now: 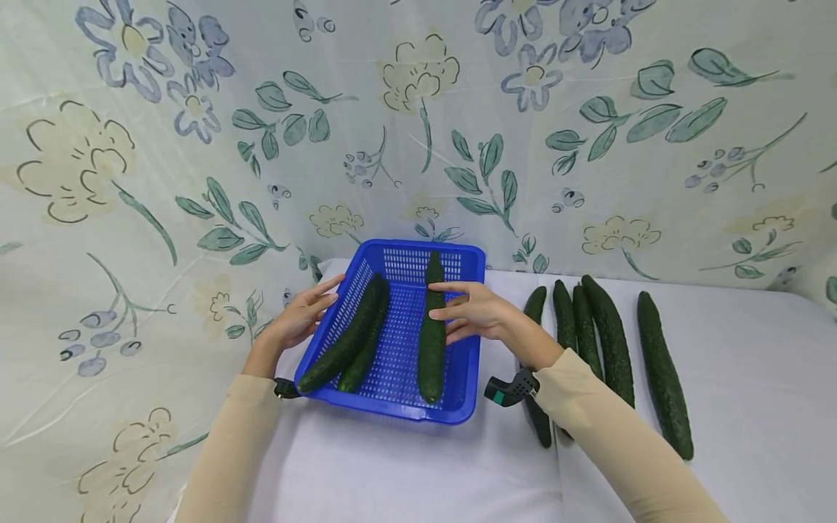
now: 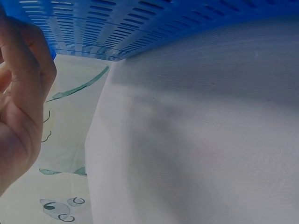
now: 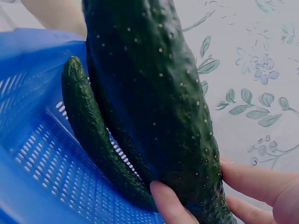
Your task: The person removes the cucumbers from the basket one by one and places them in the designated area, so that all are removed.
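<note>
My right hand (image 1: 474, 309) grips a dark green cucumber (image 1: 431, 363) near its middle, over the right half of the blue plastic basket (image 1: 466, 407). Close up in the right wrist view, thumb and fingers pinch this bumpy cucumber (image 3: 154, 93) from both sides. Two more cucumbers (image 1: 346, 341) lie side by side along the basket's left side. At the basket's left wall is my left hand (image 1: 304, 312), its fingers loosely extended and touching the rim. The left wrist view shows that hand (image 2: 23, 93) beside the slotted blue wall (image 2: 93, 28).
Right of the basket, several cucumbers (image 1: 608, 334) lie lengthwise on the white tablecloth (image 1: 752, 378), partly covered by my right forearm. One cucumber (image 1: 663, 374) lies apart at the far right. A floral cloth (image 1: 418, 145) hangs behind the table and along its left.
</note>
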The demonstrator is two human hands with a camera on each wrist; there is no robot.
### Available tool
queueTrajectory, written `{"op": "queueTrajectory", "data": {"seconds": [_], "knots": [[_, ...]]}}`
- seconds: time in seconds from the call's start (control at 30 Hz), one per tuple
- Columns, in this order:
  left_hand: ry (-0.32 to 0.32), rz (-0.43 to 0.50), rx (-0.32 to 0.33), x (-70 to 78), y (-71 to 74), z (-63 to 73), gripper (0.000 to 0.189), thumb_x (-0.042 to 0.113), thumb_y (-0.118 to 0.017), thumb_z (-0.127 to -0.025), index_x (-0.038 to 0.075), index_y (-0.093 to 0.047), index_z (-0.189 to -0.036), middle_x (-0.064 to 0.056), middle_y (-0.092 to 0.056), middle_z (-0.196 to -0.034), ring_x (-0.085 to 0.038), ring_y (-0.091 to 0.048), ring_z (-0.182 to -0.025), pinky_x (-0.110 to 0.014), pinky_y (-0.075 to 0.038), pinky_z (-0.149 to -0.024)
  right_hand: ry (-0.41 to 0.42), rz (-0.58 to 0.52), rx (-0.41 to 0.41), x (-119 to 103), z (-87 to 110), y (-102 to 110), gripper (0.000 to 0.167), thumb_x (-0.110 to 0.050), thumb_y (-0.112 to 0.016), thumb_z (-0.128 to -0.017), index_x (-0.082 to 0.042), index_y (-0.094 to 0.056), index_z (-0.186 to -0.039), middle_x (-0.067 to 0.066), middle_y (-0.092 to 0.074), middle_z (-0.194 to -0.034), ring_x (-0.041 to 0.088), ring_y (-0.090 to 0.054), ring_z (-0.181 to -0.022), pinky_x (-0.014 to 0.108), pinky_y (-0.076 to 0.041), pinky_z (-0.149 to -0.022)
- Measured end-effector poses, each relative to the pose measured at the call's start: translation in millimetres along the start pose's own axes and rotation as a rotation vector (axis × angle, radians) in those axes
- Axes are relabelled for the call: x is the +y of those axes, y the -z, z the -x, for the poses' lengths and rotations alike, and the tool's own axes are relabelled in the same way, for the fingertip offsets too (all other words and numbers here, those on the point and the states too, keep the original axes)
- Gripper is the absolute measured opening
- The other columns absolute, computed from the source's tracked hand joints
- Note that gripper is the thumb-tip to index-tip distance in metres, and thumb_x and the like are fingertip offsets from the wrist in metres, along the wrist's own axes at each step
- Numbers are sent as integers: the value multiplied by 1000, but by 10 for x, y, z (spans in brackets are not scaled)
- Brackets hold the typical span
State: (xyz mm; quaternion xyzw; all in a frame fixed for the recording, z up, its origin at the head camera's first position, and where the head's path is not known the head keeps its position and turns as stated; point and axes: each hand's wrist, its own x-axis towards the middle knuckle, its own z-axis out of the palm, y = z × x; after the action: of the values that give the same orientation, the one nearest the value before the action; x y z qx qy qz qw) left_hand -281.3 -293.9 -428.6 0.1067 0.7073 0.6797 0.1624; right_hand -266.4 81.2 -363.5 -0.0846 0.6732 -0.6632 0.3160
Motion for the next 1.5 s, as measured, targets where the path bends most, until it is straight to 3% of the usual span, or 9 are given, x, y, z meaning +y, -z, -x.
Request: {"op": "queueTrajectory", "data": {"seconds": [0.33, 0.6, 0.73, 0.9, 1.2, 1.5], "knots": [[2, -6, 5, -8, 3, 17, 53, 22, -43, -109, 21, -28, -159, -26, -47, -144, -21, -68, -101, -37, -59, -76, 59, 2, -18, -8, 156, 99, 68, -2, -68, -94, -10, -39, -154, 32, -47, -133, 32, -72, -82, 45, -59, -75], [-6, -8, -3, -18, 10, 18, 52, 22, -43, -109, 21, -28, -159, -26, -48, -144, -21, -68, -101, -36, -59, -76, 84, 61, -6, -61, 336, 212, 68, -6, -69, -93, -10, -38, -154, 33, -25, -151, 31, -68, -83, 44, -59, -77], [-10, -21, 0, -15, 6, 23, 52, 22, -42, -109, 22, -29, -159, -25, -48, -144, -21, -68, -103, -37, -59, -77, 100, 64, -10, -52, 403, 305, 68, -5, -68, -94, -10, -37, -155, 33, -25, -152, 33, -68, -87, 45, -59, -78], [-14, -21, -4, -12, 7, 24, 51, 21, -42, -109, 22, -29, -159, -25, -48, -144, -21, -68, -102, -36, -59, -76, 103, 79, -1, -40, 512, 412, 70, -4, -67, -94, -10, -34, -156, 31, -36, -142, 31, -66, -89, 43, -59, -77], [-16, -23, -6, -43, 19, 15, 52, 22, -41, -109, 21, -28, -159, -26, -49, -142, -18, -69, -95, -32, -59, -71, 124, 89, 35, 37, 741, 612, 72, -4, -69, -94, -9, -32, -156, 23, -47, -119, 20, -61, -74, 38, -60, -70], [-6, -34, 9, -17, 9, 11, 51, 25, -42, -109, 23, -29, -159, -25, -50, -141, -18, -69, -95, -31, -59, -70, 128, 119, 78, 117, 997, 835, 74, -7, -69, -94, -7, -29, -156, 30, -33, -138, 22, -59, -87, 42, -59, -76]]}}
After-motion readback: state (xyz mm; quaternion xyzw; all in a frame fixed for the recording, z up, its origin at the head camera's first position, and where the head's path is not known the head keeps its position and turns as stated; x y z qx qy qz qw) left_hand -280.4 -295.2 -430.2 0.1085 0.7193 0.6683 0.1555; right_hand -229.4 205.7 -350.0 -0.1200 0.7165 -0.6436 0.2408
